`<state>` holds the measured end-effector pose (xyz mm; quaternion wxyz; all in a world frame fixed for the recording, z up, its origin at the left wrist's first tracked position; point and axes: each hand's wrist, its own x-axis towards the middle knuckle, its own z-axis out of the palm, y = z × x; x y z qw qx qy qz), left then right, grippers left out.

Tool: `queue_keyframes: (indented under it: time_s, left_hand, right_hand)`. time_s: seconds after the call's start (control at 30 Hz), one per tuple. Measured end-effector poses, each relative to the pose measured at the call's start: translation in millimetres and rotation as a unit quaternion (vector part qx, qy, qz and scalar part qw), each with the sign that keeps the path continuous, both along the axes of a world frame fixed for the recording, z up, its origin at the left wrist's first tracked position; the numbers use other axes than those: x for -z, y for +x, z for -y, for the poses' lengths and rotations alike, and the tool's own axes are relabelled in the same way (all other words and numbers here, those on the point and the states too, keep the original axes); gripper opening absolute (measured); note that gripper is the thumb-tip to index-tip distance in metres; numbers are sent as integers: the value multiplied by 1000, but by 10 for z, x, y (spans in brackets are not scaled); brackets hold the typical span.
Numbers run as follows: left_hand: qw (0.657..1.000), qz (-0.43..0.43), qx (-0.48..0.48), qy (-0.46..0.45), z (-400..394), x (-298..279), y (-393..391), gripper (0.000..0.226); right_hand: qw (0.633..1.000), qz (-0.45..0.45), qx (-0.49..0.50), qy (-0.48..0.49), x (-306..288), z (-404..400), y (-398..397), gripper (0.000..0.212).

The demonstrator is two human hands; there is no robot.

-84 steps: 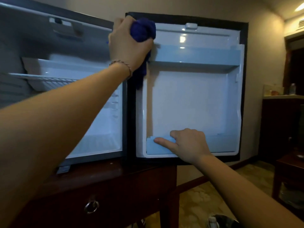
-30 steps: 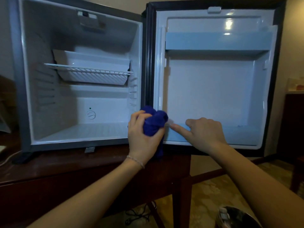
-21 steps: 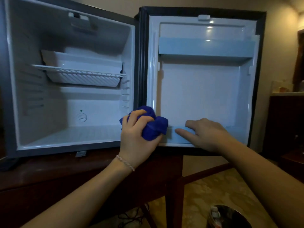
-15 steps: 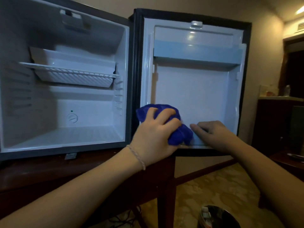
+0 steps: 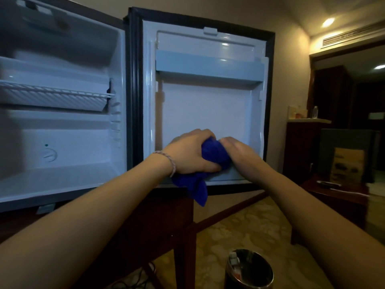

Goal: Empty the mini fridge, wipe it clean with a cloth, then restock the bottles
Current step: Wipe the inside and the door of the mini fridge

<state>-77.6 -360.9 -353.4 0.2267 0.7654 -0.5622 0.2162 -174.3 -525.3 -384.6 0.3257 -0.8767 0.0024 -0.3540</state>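
Head: left hand (image 5: 191, 152) grips cloth (image 5: 214, 156) in door shelf (image 5: 235, 174).

fridge (image 5: 62, 122): left side cut off | bin (image 5: 249, 270): contents unclear

Dim, blurred, wide-angle edge distortion

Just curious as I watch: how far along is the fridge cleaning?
Emptying looks done: the fridge shelves are bare. Wiping is underway: the left hand grips the blue cloth at the door's bottom shelf, with the right hand beside it. Restocking remains; no bottles are inside.
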Motion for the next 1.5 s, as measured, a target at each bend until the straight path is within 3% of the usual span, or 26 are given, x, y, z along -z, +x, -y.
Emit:
queue_keyframes:
  time_s: [0.1, 0.27, 0.4, 0.67, 0.83, 0.97, 1.13, 1.33, 1.43, 1.5]
  left_hand:
    - [999, -39, -1, -12, -38, 21, -1, 75]
    - [997, -77, 1, -3, -144, 50, 3, 80]
    - [999, -53, -11, -6, -266, 94, 56, 106]
    - [999, -6, -26, -32, -261, 205, 149, 113]
    - [991, 6, -128, 43, -224, 251, 68, 82]
    - [973, 66, -196, 106, -178, 329, 35, 74]
    - [964, 91, -219, 117, -125, 309, 32, 66]
    - [971, 115, -187, 93, -162, 373, 72, 70]
    - [975, 115, -148, 121, -254, 350, 94, 76]
    - [966, 168, -137, 141, -340, 313, 119, 81]
  right_hand:
    - [998, -44, -47, 21, -101, -111, 56, 52]
    - [991, -75, -80, 71, -108, -295, 159, 51]
    - [994, -70, -79, 35, -136, -251, 149, 46]
    - [997, -61, -36, 22, -201, -59, -7, 38]
    - [996, -79, -5, 52, -270, 170, -200, 34]
    - [990, -138, 2, -39, -315, 104, -188, 49]
    - [963, -108, 23, -247, -265, -121, -91, 52]
    - [942, -182, 23, -280, -302, -189, -98, 81]
    - [935, -190, 35, -298, -324, -212, -23, 77]
    - [943, -188, 39, -271, -313, -177, 5, 67]
